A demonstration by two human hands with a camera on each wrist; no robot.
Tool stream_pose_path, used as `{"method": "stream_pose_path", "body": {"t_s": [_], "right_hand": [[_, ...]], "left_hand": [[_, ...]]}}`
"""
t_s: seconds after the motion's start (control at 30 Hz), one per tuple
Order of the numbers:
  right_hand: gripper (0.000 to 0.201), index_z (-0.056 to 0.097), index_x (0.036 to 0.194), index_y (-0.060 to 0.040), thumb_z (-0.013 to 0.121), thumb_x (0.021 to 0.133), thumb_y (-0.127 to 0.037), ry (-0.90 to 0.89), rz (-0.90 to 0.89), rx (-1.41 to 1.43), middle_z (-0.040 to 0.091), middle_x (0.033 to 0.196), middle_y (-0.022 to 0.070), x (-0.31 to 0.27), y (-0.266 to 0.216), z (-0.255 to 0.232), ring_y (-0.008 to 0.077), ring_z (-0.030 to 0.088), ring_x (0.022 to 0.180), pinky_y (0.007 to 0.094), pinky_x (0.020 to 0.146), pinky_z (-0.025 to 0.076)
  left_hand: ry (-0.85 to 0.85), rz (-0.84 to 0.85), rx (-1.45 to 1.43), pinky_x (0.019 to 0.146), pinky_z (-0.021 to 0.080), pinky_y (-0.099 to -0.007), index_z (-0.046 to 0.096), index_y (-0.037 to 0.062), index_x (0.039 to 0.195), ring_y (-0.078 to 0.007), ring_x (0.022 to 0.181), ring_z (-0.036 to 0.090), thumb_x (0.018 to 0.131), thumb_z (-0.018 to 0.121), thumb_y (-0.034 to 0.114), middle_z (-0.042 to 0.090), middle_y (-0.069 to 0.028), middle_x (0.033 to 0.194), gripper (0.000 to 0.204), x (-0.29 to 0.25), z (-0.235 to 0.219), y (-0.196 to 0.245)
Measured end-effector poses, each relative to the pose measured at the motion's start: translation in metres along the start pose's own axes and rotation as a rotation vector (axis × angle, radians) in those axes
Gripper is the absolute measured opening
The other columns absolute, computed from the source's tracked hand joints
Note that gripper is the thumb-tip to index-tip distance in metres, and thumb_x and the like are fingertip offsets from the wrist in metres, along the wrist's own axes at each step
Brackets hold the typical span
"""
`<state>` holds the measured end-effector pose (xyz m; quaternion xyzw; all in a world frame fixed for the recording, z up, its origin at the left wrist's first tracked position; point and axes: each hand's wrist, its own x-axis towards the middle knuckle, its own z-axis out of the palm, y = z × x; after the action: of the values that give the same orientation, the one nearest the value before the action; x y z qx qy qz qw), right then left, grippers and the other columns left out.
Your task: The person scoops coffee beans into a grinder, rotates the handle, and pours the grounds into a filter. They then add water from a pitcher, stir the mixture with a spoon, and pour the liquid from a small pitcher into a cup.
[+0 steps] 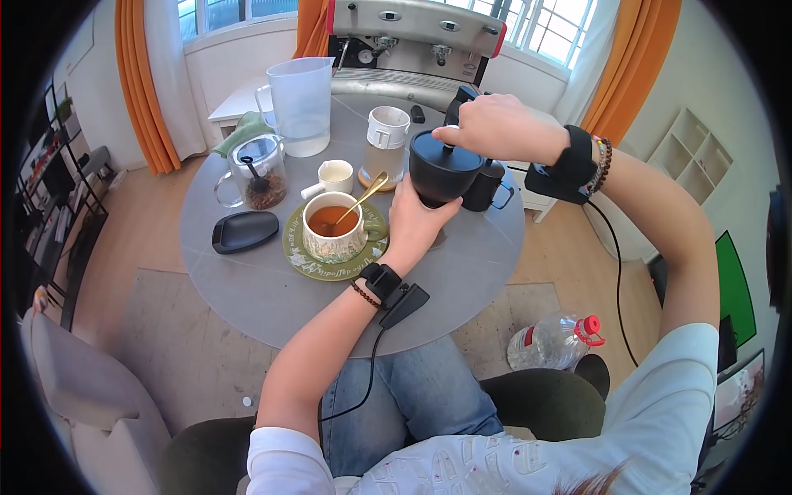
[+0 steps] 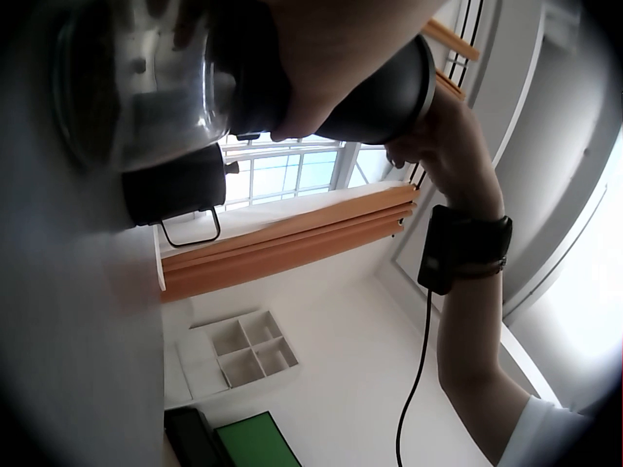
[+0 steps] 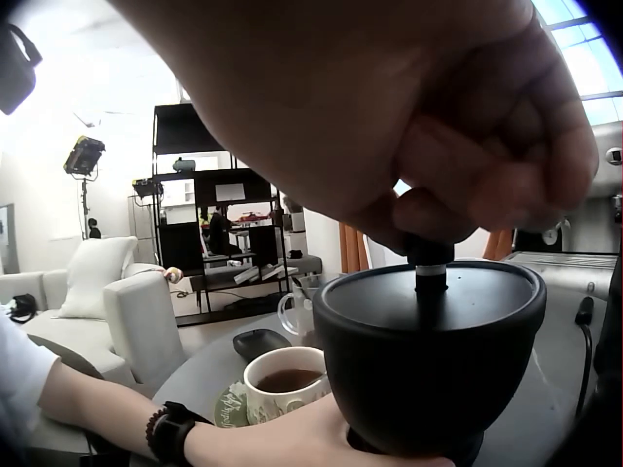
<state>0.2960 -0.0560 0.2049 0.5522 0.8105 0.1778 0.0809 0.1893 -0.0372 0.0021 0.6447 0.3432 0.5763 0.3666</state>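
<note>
Over the right part of the round table stands a black hand coffee grinder (image 1: 445, 169) with a wide bowl-shaped top. My left hand (image 1: 417, 219) grips its narrow middle from the near side. Below that hand, a clear glass jar (image 2: 161, 97) shows in the left wrist view. My right hand (image 1: 507, 128) is above the bowl, its curled fingers holding the dark knob (image 3: 428, 248) on top. Just left of the grinder, a patterned cup (image 1: 334, 239) of reddish-brown tea sits on a green saucer (image 1: 295, 257), a gold spoon (image 1: 363, 196) leaning in it.
Behind the cup are a small white jug (image 1: 336, 175), a lidded glass pot (image 1: 262, 186) and a plastic pitcher (image 1: 301, 103). A black dish (image 1: 245, 231) lies at left. Close beyond the grinder stand a glass with a white top (image 1: 386, 136) and a black pot (image 1: 485, 188).
</note>
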Motion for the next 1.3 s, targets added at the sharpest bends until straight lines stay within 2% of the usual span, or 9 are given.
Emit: {"method": "stream_pose_path", "body": {"t_s": [0.07, 0.17, 0.2, 0.23, 0.3, 0.4, 0.87, 1.17, 1.3], "right_hand": [[0.062, 0.067, 0.075, 0.0036, 0.043, 0.099, -0.048, 0.015, -0.032, 0.020, 0.059, 0.059, 0.0159, 0.003, 0.002, 0.001, 0.0347, 0.057, 0.059, 0.0417, 0.062, 0.048], [0.057, 0.069, 0.083, 0.0012, 0.042, 0.100, -0.046, -0.200, -0.057, 0.353, 0.059, 0.059, 0.0119, 0.010, 0.019, -0.019, 0.0325, 0.059, 0.058, 0.0414, 0.064, 0.050], [0.039, 0.068, 0.101, -0.0020, 0.049, 0.100, -0.036, -0.130, -0.155, 0.316, 0.063, 0.074, 0.0097, 0.013, 0.032, -0.022, 0.0276, 0.063, 0.068, 0.0400, 0.068, 0.050], [0.028, 0.062, 0.117, -0.0053, 0.058, 0.093, -0.020, 0.209, -0.483, 0.017, 0.061, 0.092, 0.0069, 0.014, 0.037, -0.025, 0.0216, 0.062, 0.084, 0.0358, 0.075, 0.049], [0.038, 0.057, 0.122, -0.0072, 0.062, 0.085, -0.011, 0.392, -0.745, -0.509, 0.057, 0.105, 0.0035, 0.014, 0.049, -0.034, 0.0174, 0.057, 0.095, 0.0313, 0.082, 0.046], [0.035, 0.060, 0.115, -0.0087, 0.062, 0.080, -0.012, 0.361, -0.981, -0.616, 0.056, 0.103, 0.0008, 0.015, 0.039, -0.027, 0.0149, 0.054, 0.095, 0.0290, 0.083, 0.044], [0.023, 0.062, 0.102, -0.0070, 0.062, 0.086, -0.023, 0.188, -1.271, -0.816, 0.055, 0.101, 0.0003, 0.039, 0.036, -0.041, 0.0152, 0.051, 0.095, 0.0287, 0.083, 0.044], [0.039, 0.058, 0.107, -0.0035, 0.060, 0.089, -0.038, 0.200, -1.262, -0.704, 0.053, 0.098, 0.0031, 0.040, 0.041, -0.030, 0.0182, 0.051, 0.095, 0.0319, 0.085, 0.044], [0.043, 0.058, 0.102, -0.0030, 0.059, 0.089, -0.044, 0.221, -1.284, -0.687, 0.052, 0.094, 0.0033, 0.042, 0.040, -0.031, 0.0188, 0.050, 0.092, 0.0322, 0.083, 0.044]], "left_hand": [[-0.006, 0.008, -0.048, 0.090, 0.048, -0.0445, 0.049, 0.0017, 0.119, -0.0358, 0.105, 0.060, 0.070, 0.082, 0.032, 0.058, -0.0190, 0.113, 0.067, 0.001, -0.001, -0.001], [0.012, 0.011, 0.013, 0.089, 0.048, -0.0451, 0.050, 0.0013, 0.117, -0.0363, 0.105, 0.060, 0.070, 0.082, 0.032, 0.058, -0.0189, 0.112, 0.065, 0.001, -0.002, -0.003], [0.007, 0.014, 0.011, 0.089, 0.048, -0.0452, 0.050, 0.0012, 0.116, -0.0363, 0.105, 0.060, 0.070, 0.082, 0.032, 0.058, -0.0188, 0.112, 0.065, 0.000, -0.003, -0.003], [0.005, 0.021, 0.006, 0.089, 0.048, -0.0453, 0.050, 0.0011, 0.116, -0.0363, 0.105, 0.059, 0.070, 0.082, 0.032, 0.057, -0.0187, 0.112, 0.065, 0.001, -0.003, -0.004], [0.004, 0.028, -0.003, 0.089, 0.048, -0.0455, 0.050, 0.0010, 0.115, -0.0363, 0.105, 0.059, 0.070, 0.082, 0.033, 0.057, -0.0186, 0.112, 0.064, 0.002, -0.001, -0.005], [0.005, 0.029, -0.009, 0.089, 0.048, -0.0458, 0.050, 0.0011, 0.115, -0.0364, 0.104, 0.059, 0.070, 0.082, 0.033, 0.057, -0.0186, 0.111, 0.064, 0.004, -0.001, -0.007], [-0.043, 0.015, -0.010, 0.088, 0.048, -0.0448, 0.049, 0.0014, 0.114, -0.0365, 0.104, 0.059, 0.069, 0.082, 0.034, 0.057, -0.0190, 0.110, 0.064, 0.005, -0.003, -0.008], [-0.055, 0.006, -0.016, 0.088, 0.047, -0.0446, 0.049, 0.0012, 0.116, -0.0361, 0.103, 0.059, 0.068, 0.083, 0.031, 0.057, -0.0187, 0.111, 0.066, 0.004, -0.005, -0.004], [0.211, 0.140, 0.160, 0.087, 0.047, -0.0446, 0.047, 0.0002, 0.117, -0.0364, 0.103, 0.059, 0.068, 0.083, 0.030, 0.057, -0.0187, 0.110, 0.068, -0.003, 0.004, -0.002]]}}
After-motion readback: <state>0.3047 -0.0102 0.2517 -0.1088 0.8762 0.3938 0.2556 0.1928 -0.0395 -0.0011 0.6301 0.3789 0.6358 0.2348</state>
